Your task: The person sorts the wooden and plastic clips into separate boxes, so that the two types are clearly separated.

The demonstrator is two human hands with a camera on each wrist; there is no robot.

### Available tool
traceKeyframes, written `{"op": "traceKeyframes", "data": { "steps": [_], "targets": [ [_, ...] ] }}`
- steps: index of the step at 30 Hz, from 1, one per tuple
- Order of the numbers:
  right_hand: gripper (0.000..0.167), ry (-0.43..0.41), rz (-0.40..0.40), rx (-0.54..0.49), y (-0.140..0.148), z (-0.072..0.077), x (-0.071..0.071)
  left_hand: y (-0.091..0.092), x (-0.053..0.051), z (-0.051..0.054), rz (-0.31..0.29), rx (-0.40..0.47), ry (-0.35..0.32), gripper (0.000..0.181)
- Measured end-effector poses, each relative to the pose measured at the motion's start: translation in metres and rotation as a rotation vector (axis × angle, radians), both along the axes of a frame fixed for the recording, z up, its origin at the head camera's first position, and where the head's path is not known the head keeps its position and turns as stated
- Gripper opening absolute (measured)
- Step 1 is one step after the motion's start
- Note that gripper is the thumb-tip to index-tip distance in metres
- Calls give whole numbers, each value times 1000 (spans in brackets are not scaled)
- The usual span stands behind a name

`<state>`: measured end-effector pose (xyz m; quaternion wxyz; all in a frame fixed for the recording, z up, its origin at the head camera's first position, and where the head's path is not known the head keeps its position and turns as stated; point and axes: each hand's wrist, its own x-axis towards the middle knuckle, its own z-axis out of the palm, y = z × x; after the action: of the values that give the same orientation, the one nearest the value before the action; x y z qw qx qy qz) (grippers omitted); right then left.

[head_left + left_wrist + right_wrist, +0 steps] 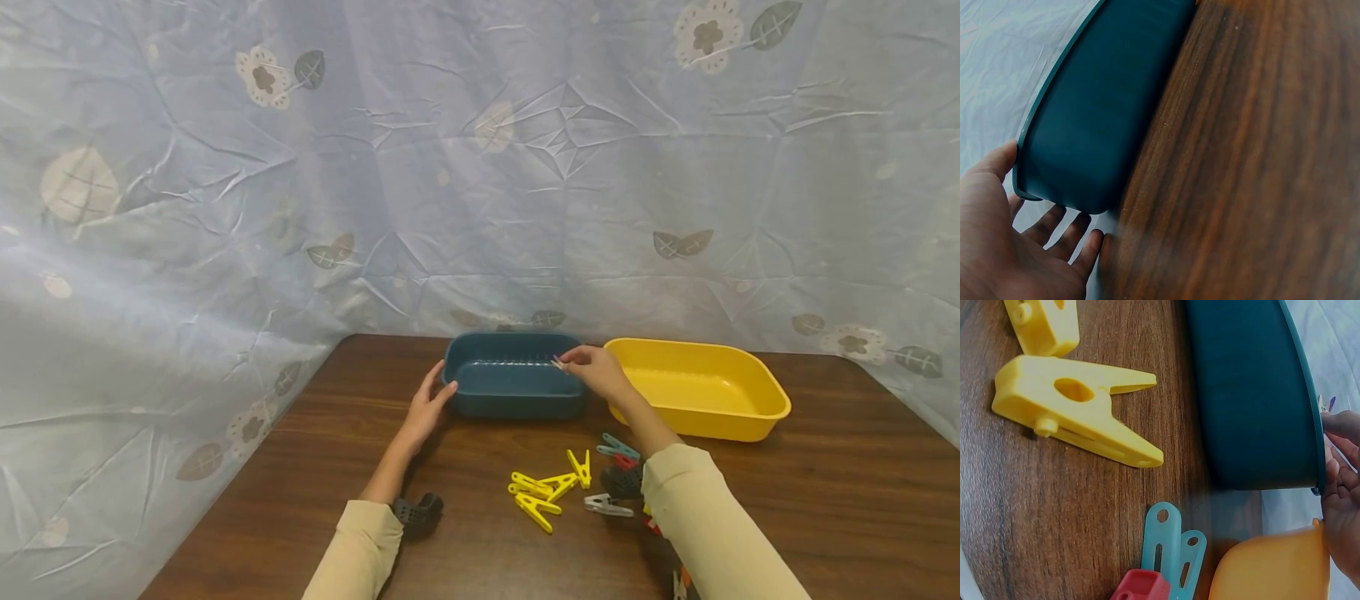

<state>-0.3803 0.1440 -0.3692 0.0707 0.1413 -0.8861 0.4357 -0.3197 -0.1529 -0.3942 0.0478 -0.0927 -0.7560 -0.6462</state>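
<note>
My left hand (pixel 424 408) rests at the left end of the blue tub (pixel 517 407), thumb by the rim and fingers loosely extended against the end wall. Over that tub's right end, my right hand (pixel 596 371) pinches a small clothespin (pixel 558 363). Only its pale prongs and a purple tip show; the fingers cover the rest. In the right wrist view this hand (pixel 1342 481) is at the tub's rim. Several yellow clothespins (pixel 536 508) lie in a loose group on the table in front of the tub.
A yellow tub (pixel 697 423) stands right of the blue one on the wooden table (pixel 480 558). Teal (pixel 617 447), red (pixel 624 461) and grey (pixel 607 505) clothespins lie near the right forearm, which partly covers others. A patterned cloth (pixel 450 167) hangs behind.
</note>
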Motion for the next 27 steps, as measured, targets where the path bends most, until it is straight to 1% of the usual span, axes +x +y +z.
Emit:
{"op": "traceKeyframes", "data": {
  "steps": [9,15,21,25,27],
  "targets": [
    [18,-11,-4,3,0,0,-1,-1,-1,-1,-10,-4,-3,59],
    [19,-34,-7,-8,0,2,1,0,-1,0,-4,-1,-3,59],
    [19,-38,-7,-19,1,3,1,1,-1,0,1,2,-8,59],
    [20,-35,14,-46,2,3,2,1,-1,0,6,2,-6,59],
    [19,-11,30,-57,3,4,3,0,-1,0,4,-1,-3,59]
  ]
}}
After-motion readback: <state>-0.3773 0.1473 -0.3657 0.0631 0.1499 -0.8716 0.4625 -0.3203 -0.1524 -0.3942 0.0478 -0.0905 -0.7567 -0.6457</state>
